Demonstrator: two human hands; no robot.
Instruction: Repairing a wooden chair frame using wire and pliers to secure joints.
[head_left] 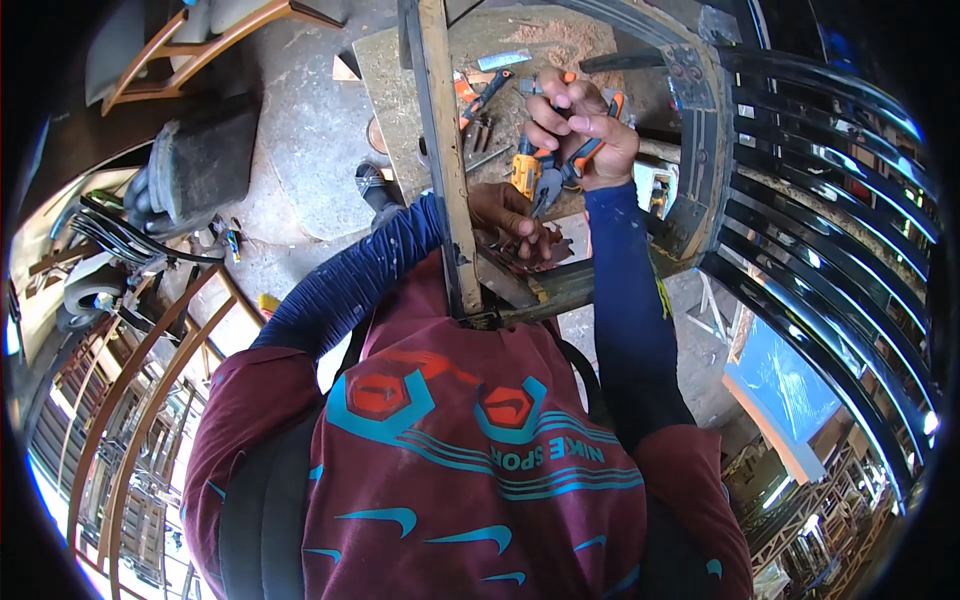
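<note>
My right hand (608, 135) is closed round a pair of pliers (586, 155) with orange and black handles, whose grey jaws point down toward my left hand. Passing behind an upright wooden bar, my left hand (508, 215) has its fingers curled together just beside the jaws. Whatever it pinches is too small to make out; a reddish-brown scrap (553, 250) shows by its fingertips. Both hands are inside the opening of a wooden frame (455, 170), joined on the right to curved glossy black slats (820, 200). Behind the pliers lies a yellow power tool (525, 170), partly covered.
On a worn board (395, 75) beyond the frame are a tool with a black and orange handle (488, 97), a light-blue strip (503, 60) and wood shavings (570, 38). Curved wooden parts (150, 370) stand at left. A blue-covered panel (785, 380) leans at lower right.
</note>
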